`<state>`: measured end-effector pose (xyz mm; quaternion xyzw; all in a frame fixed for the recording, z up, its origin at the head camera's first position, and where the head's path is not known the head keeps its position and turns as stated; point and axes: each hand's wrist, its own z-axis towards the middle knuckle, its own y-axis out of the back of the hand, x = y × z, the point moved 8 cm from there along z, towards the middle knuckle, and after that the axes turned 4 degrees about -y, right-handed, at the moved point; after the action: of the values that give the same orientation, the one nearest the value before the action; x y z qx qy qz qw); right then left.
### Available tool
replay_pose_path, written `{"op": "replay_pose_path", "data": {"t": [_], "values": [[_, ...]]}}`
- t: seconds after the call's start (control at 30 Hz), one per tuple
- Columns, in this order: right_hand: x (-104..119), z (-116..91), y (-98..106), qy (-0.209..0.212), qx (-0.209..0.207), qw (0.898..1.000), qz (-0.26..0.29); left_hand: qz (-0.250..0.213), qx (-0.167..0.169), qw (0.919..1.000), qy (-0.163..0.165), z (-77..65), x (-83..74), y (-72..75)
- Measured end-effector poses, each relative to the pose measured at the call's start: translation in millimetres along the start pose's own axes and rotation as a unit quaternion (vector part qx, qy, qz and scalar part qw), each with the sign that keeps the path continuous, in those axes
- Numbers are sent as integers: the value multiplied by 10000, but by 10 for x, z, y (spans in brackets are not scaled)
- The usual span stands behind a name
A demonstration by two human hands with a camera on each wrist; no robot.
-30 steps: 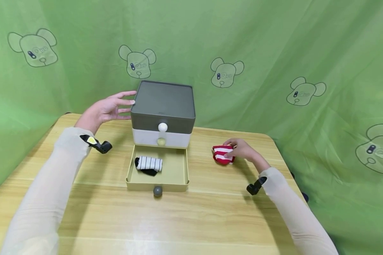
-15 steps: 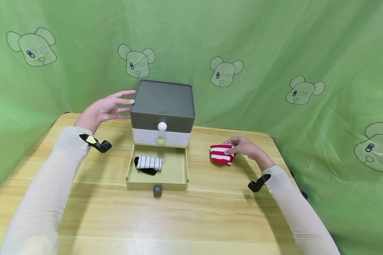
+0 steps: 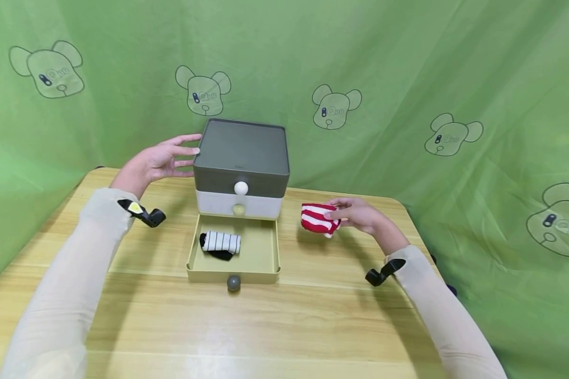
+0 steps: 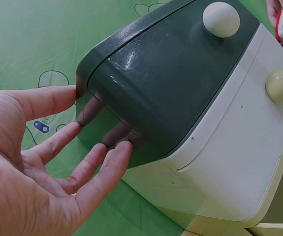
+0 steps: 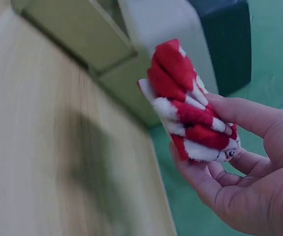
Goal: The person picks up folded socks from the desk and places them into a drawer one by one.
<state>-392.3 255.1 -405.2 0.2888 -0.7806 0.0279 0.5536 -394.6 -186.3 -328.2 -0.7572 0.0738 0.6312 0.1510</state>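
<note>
My right hand (image 3: 360, 215) pinches a folded red-and-white striped sock (image 3: 319, 218) between thumb and fingers, held above the table to the right of the drawer unit. In the right wrist view its fuzzy, bunched side (image 5: 193, 118) shows. My left hand (image 3: 158, 162) has its fingers spread, with the fingertips against the left side of the small drawer unit (image 3: 244, 147). That unit has a dark grey top tier and a white one below. Its bottom yellow drawer (image 3: 256, 263) is pulled out and contains a rolled black-and-white striped sock (image 3: 222, 242).
Round knobs front the tiers: a white knob (image 3: 241, 188), a pale yellow knob (image 3: 238, 209) and a grey knob (image 3: 234, 283) on the pulled-out drawer. Beneath everything is a wooden table (image 3: 246, 331). A green curtain (image 3: 275, 58) with bear outlines hangs close behind.
My right hand has lifted the red-and-white sock off the table and carried it a little leftward, toward the drawer unit. The left hand stays against the unit's side.
</note>
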Motion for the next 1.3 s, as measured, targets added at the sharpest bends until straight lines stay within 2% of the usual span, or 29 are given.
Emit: {"op": "replay_pose_path", "data": {"t": [0.13,0.3,0.43,0.53,0.63,0.8,1.03,1.17,1.3], "values": [[191,-102,-190,182,142,9997,126,8,-19,10000,7,3,3,6],[414,-221,-465,310,250,9992,-8,8,-19,10000,7,20,8,10],[554,-277,-677,398,198,9984,-345,-15,-21,10000,10,23,9,10],[646,-294,-822,415,-11,9958,-812,-28,-19,10000,15,19,7,5],[729,-280,-963,497,-266,9884,-1411,-23,-16,10000,22,18,8,8],[850,-218,-1211,879,-506,9689,-2258,-32,-20,10000,33,22,11,7],[931,-135,-1500,1050,-658,9479,-2934,-45,-17,10000,49,13,8,-7],[923,-74,-1587,1068,-762,9446,-3007,-16,12,10000,1,8,-3,-4],[859,-5,-1642,970,-748,9485,-2920,-21,20,10000,-12,-1,-11,-2]]}}
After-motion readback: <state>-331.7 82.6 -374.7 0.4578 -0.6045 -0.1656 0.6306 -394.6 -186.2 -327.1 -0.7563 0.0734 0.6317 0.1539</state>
